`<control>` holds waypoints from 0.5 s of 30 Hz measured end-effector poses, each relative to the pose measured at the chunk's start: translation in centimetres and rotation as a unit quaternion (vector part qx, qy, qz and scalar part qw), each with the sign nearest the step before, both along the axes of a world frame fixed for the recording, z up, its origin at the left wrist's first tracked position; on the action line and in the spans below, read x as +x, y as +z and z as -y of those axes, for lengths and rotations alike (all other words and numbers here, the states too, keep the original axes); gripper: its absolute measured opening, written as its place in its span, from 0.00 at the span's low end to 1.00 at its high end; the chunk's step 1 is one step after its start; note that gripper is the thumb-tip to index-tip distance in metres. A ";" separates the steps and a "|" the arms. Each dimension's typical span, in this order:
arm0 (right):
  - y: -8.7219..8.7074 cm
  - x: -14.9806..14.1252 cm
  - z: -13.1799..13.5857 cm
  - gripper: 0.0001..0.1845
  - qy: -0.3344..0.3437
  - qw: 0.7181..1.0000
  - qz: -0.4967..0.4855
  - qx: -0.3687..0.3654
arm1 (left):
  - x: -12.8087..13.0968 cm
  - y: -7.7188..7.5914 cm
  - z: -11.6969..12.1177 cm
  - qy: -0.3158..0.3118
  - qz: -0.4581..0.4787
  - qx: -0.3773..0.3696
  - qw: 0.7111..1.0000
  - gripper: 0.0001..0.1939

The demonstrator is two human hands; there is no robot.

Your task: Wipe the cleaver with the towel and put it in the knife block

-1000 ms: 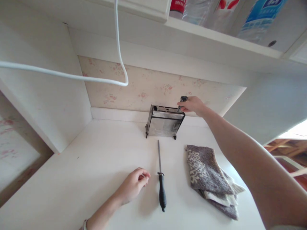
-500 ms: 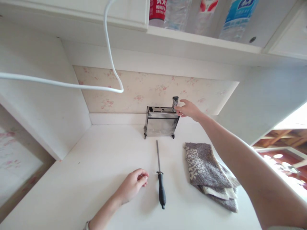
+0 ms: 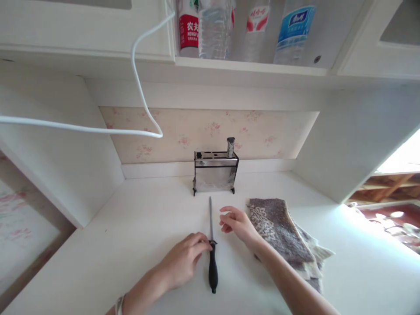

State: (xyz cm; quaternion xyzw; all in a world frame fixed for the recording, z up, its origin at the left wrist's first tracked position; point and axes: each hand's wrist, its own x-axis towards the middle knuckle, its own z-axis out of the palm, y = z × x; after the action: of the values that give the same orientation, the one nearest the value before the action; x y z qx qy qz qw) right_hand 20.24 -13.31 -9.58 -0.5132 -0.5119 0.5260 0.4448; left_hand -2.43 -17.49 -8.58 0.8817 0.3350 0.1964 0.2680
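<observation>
A sharpening steel (image 3: 213,269) with a black handle and a thin metal rod lies on the white counter, its tip toward the wall. My left hand (image 3: 183,258) is at the upper end of its handle, fingers bent and fingertips against it near the guard. My right hand (image 3: 236,222) hovers right of the rod with nothing in it, its fingers loosely curled and apart. Behind the steel stands a knife block (image 3: 215,177) with metal and black edges. A single dark, worn handle (image 3: 231,148) sticks up from its right slot.
A folded grey-brown patterned towel (image 3: 278,227) lies on the counter (image 3: 147,210) at the right, partly behind my right forearm. A white cable (image 3: 138,78) hangs across the upper left. Several bottles, one with a blue label (image 3: 297,26), stand on the shelf above.
My right hand has left the handle in the knife block and come back toward the steel. My left hand has moved right onto the steel's handle. The view has tilted up slightly.
</observation>
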 end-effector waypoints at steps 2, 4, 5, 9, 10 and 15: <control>-1.4 -0.9 0.1 0.17 -0.025 0.999 -0.014 0.015 | 0.9 0.8 -0.1 -0.074 -0.075 0.099 0.990 0.22; -2.3 -1.2 -0.3 0.16 -0.051 0.998 0.001 0.036 | 1.6 1.1 -0.6 -0.132 -0.142 0.189 0.963 0.18; -2.8 -1.2 -0.5 0.15 -0.062 0.997 0.018 0.046 | 1.9 1.0 -1.0 -0.152 -0.168 0.226 0.947 0.14; -4.0 -0.4 -1.1 0.15 -0.086 0.992 0.063 0.063 | 2.9 0.3 -2.8 -0.191 -0.221 0.350 0.890 0.05; -4.2 -0.2 -1.1 0.15 -0.089 0.992 0.066 0.064 | 3.1 0.3 -3.2 -0.203 -0.226 0.375 0.876 0.06; -4.5 -0.2 -0.8 0.14 -0.085 0.991 0.068 0.082 | 3.9 3.3 -5.0 -0.252 -0.228 0.420 0.842 0.10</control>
State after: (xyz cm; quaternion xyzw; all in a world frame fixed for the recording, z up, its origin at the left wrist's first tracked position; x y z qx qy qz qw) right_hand 20.04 -12.50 -14.04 -0.5513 -0.5369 0.4068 0.4922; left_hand 1.49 -12.47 -5.33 0.9837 0.0386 0.0373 -0.1718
